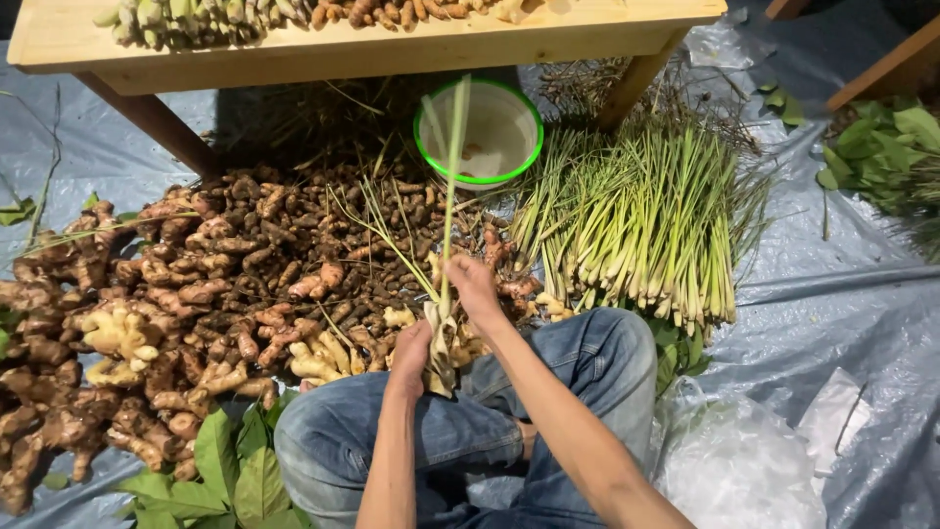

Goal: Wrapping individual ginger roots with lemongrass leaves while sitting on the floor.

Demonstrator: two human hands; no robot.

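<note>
left hand: clenched low on the lemongrass stalk, at its pale bulb end, just above the lap.
right hand: closed on the same stalk higher up, fingers pinching the shaft or an outer leaf; can't tell which.
stalk position: held in front of the knees, between the rhizome pile and the lemongrass bundle.
stalk axis: long axis runs near vertical in frame, slight lean right at the tip. Root end toward the person, green tip pointing away, ending over the green-rimmed bowl.
loose husk: pale dry leaves hang around the bulb, by the left hand.
step in hand (judgement): looks like stripping or cleaning the stalk.
how to do it well: keep the lower grip fixed on the bulb, pull the outer leaf along the axis, not sideways, or the shaft snaps. Short pulls, one layer at a time.
surroundings: wooden desk above, carrying more roots and stalks. Grey tarp on the floor. Green leaves by the left knee, clear plastic bag by the right.
risk: thin upper shaft bends easily, so support it near the pull point.
</note>
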